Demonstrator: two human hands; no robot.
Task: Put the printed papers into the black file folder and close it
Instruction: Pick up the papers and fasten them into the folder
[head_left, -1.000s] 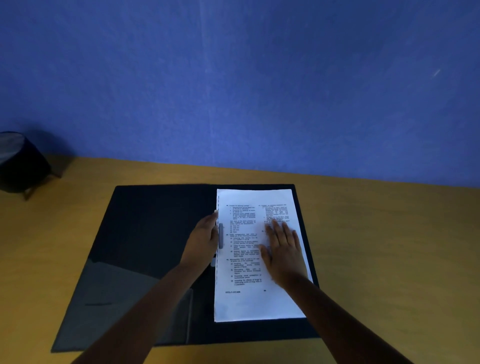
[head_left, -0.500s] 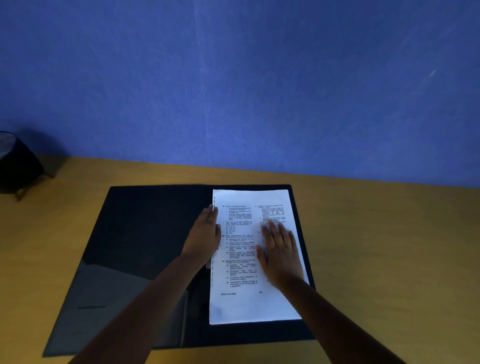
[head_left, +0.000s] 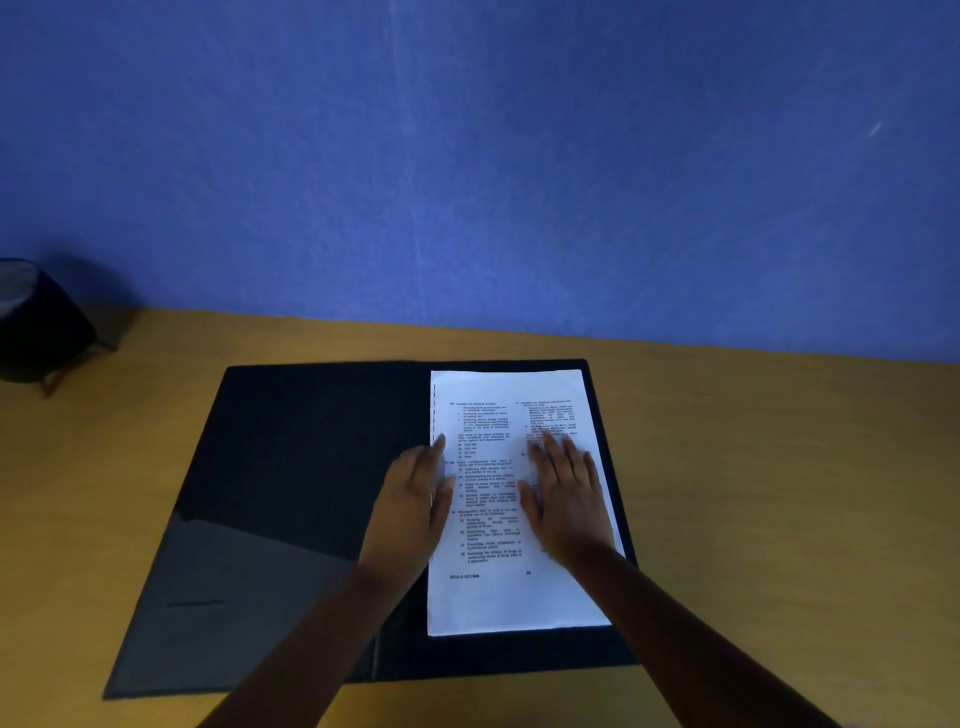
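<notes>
Yellow desk, blue wall; folder (head_left: 291, 467) open flat.
Papers (head_left: 498, 597) on right half, long axis near-far; both hands flat, fingers together. Left hand (head_left: 415, 499) at spine, nearer free cover; right hand (head_left: 566, 499) mid-page.

- A yellow-brown wooden tabletop (head_left: 779, 493) fills the lower part of the view.
- A plain blue wall (head_left: 467, 156) rises behind the tabletop's far edge.
- A dark rounded object (head_left: 36, 322) stands at the far left against the wall; what it is cannot be told.
</notes>
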